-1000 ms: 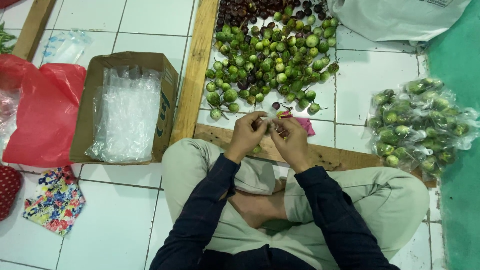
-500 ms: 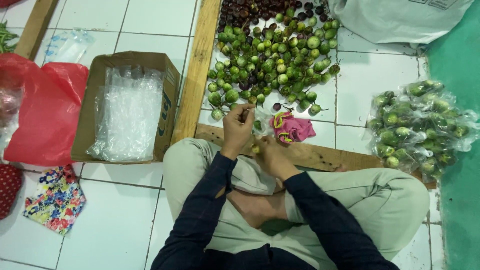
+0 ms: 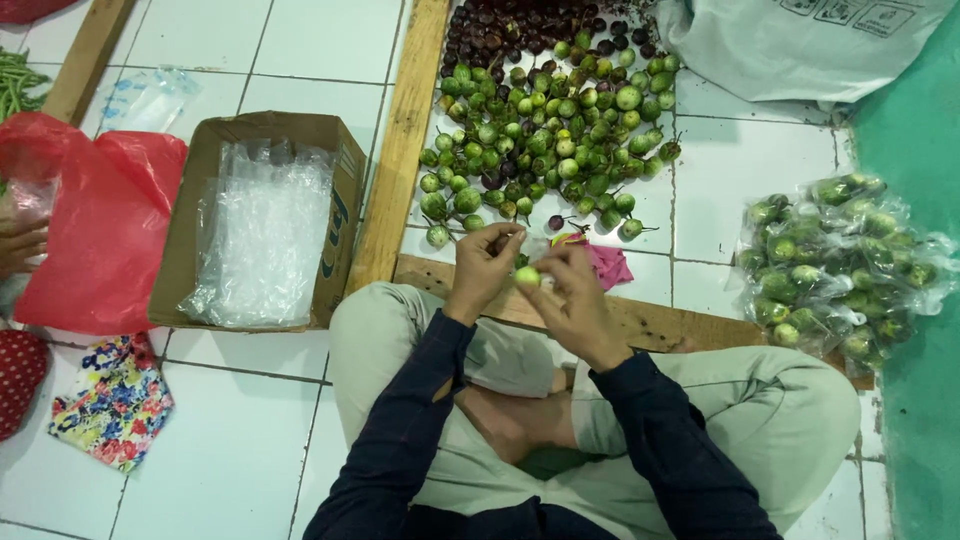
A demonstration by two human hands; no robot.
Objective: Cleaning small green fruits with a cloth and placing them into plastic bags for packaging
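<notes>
I sit cross-legged on a white tiled floor. My left hand point(image 3: 482, 267) and my right hand point(image 3: 572, 298) meet in front of my knees, both pinching one small round green eggplant point(image 3: 527, 276). Just beyond them lies a heap of small green eggplants point(image 3: 545, 140), with dark purple ones point(image 3: 520, 25) at its far end. A pink plastic bag point(image 3: 605, 264) lies on the floor right behind my right hand.
A cardboard box of clear plastic bags point(image 3: 262, 230) stands at the left, beside a wooden plank point(image 3: 400, 150). Filled clear bags of green eggplants point(image 3: 840, 265) lie at the right. A red plastic bag point(image 3: 95, 225), another person's hand point(image 3: 20, 245) and a white sack point(image 3: 800, 40) border the area.
My hands were together, then the left one reached toward the heap. Now both hands are together again, holding a green eggplant.
</notes>
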